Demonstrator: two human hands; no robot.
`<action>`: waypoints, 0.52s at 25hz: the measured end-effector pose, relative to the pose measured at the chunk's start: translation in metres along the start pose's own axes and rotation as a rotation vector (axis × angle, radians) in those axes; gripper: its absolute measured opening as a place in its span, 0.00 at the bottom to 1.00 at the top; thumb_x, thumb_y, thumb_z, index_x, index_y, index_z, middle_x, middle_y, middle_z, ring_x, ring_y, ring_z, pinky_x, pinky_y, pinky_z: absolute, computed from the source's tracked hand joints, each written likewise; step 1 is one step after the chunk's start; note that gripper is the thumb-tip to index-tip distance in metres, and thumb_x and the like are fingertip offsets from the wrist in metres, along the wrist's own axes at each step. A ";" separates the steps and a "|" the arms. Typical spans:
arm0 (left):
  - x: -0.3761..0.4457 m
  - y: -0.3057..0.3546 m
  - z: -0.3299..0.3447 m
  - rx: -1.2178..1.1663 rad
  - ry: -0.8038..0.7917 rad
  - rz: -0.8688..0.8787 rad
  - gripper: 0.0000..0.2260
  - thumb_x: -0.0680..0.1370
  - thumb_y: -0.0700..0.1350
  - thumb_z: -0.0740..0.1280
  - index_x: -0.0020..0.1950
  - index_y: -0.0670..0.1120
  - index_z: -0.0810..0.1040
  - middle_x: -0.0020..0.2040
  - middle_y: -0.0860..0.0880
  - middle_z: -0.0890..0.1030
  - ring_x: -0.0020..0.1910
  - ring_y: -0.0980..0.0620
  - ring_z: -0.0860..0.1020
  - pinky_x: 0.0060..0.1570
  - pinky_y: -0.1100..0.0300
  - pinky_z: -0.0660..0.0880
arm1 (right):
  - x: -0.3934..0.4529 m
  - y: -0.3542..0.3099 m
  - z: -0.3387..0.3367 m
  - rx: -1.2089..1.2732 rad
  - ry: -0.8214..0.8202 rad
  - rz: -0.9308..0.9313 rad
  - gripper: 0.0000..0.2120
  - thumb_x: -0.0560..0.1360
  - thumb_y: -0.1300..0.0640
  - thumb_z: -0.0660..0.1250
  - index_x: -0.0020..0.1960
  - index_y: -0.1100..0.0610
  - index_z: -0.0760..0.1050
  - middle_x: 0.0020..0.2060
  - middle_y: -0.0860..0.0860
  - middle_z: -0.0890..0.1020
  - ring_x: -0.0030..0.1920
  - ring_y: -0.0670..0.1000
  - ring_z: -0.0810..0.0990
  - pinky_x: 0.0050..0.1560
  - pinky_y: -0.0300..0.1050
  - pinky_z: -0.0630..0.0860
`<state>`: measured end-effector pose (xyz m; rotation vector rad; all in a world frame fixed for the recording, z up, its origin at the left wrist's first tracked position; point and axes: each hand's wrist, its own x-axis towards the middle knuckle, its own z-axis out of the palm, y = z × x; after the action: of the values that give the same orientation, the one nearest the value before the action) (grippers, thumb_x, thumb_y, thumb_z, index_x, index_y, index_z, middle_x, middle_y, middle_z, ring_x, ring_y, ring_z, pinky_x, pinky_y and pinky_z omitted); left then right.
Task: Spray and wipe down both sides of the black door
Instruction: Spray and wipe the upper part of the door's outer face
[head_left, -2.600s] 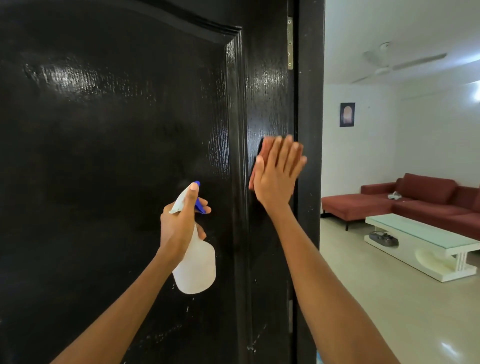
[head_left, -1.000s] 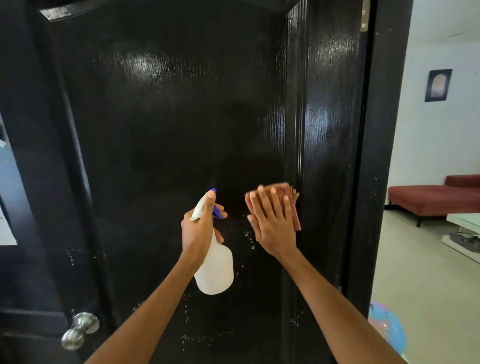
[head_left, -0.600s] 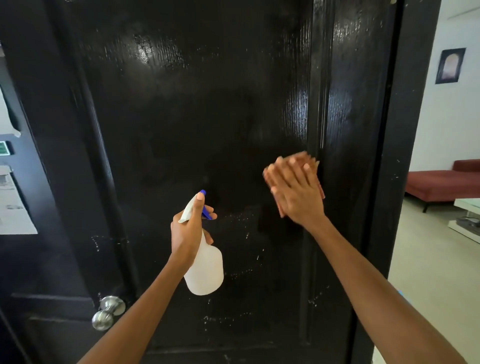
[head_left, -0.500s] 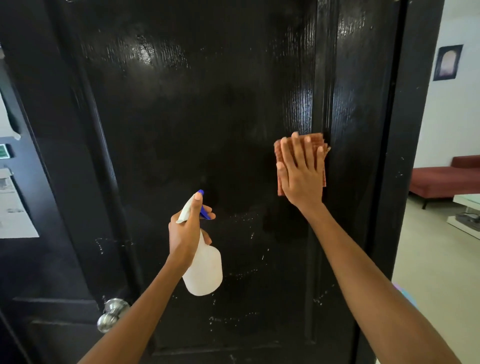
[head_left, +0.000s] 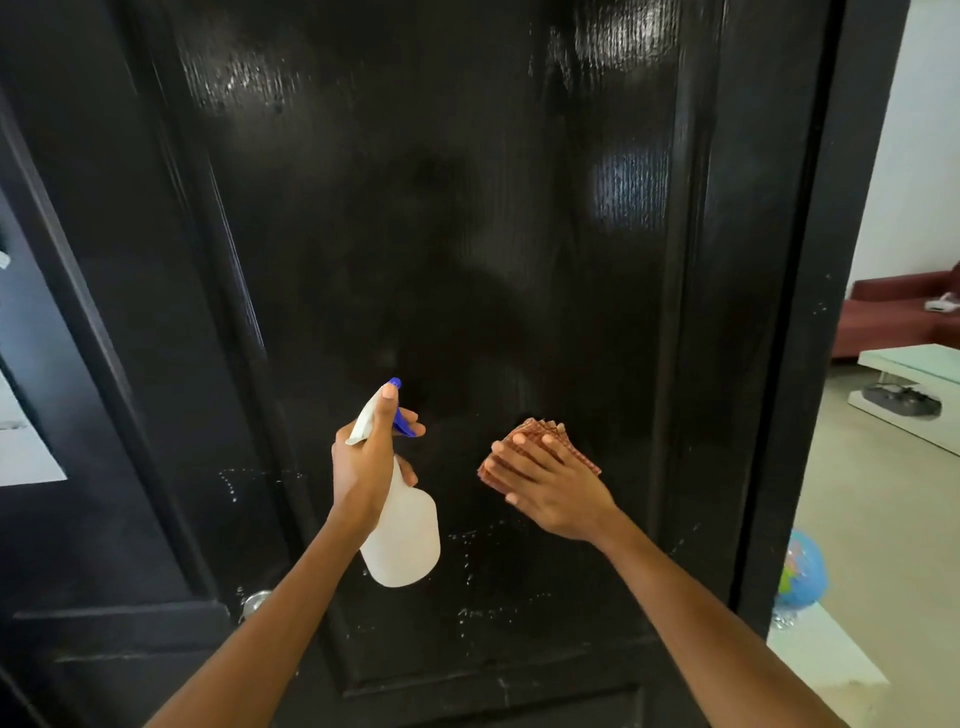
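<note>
The glossy black door (head_left: 467, 218) fills most of the view, its panel wet and shining near the top and speckled with white droplets low down. My left hand (head_left: 366, 462) grips a white spray bottle (head_left: 402, 535) with a blue nozzle, held just in front of the panel. My right hand (head_left: 550, 486) lies flat, fingers straight, pressing a folded reddish checked cloth (head_left: 545, 441) against the panel right of the bottle.
A silver door knob (head_left: 254, 603) shows behind my left forearm. The black door frame (head_left: 821, 312) stands at the right. Beyond it are a red sofa (head_left: 893, 312), a white coffee table (head_left: 914, 379) and a small globe (head_left: 802, 577) on the floor.
My right hand has slid the cloth down the panel from chest height to beside the bottle. The left hand with the bottle has stayed about where it was.
</note>
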<state>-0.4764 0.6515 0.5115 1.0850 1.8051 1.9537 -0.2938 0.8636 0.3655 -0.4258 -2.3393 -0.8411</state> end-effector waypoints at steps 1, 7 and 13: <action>0.000 -0.002 -0.005 0.000 -0.008 -0.004 0.27 0.76 0.67 0.59 0.48 0.45 0.82 0.45 0.49 0.86 0.24 0.52 0.77 0.26 0.63 0.76 | -0.005 0.015 -0.002 -0.015 0.019 0.051 0.30 0.86 0.45 0.52 0.85 0.47 0.47 0.84 0.48 0.46 0.84 0.54 0.46 0.81 0.60 0.48; 0.006 -0.016 -0.038 0.024 -0.054 -0.024 0.27 0.76 0.67 0.58 0.48 0.45 0.82 0.45 0.49 0.86 0.25 0.50 0.78 0.28 0.61 0.76 | 0.003 0.048 -0.014 0.282 0.370 1.206 0.28 0.88 0.47 0.43 0.84 0.54 0.40 0.84 0.58 0.47 0.83 0.60 0.44 0.80 0.68 0.49; 0.014 -0.028 -0.085 0.029 -0.039 -0.024 0.26 0.77 0.66 0.58 0.47 0.46 0.82 0.46 0.48 0.86 0.24 0.49 0.77 0.27 0.60 0.76 | 0.100 -0.064 -0.015 0.381 0.352 1.259 0.30 0.87 0.45 0.43 0.85 0.56 0.42 0.84 0.58 0.46 0.83 0.61 0.44 0.81 0.67 0.47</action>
<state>-0.5513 0.6026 0.4946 1.0978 1.8235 1.8854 -0.3942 0.8149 0.4090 -1.2408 -1.3927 0.1391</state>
